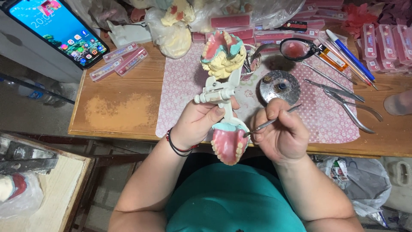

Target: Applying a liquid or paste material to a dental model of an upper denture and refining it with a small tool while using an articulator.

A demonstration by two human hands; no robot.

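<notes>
Item in hand: a white dental articulator [219, 92], opened wide, its long axis running from my chest away toward the far side of the desk [124, 107]. The near end carries a pink wax denture with teeth [229, 145] hanging past the desk's front edge over my lap; the far end carries a yellow plaster cast with teal trim [223, 53], tipped upward. My left hand [198, 122] has its fingers wrapped around the articulator's middle post. My right hand [281, 133] has its fingers pinching a thin metal carving tool [270, 122], whose tip touches the right edge of the denture. Beneath: a pink floral mat [180, 86] covering the desk's middle. Right of the hands, on the mat: a round metal lid [280, 86], then pliers and probes [343, 96] lying side by side. A small bowl holding pink wax [295, 49] sits further back. Open room: bare wood left of the mat, up to the flat pink tooth cards [120, 60]; a phone [58, 30] lies beyond the left corner.
</notes>
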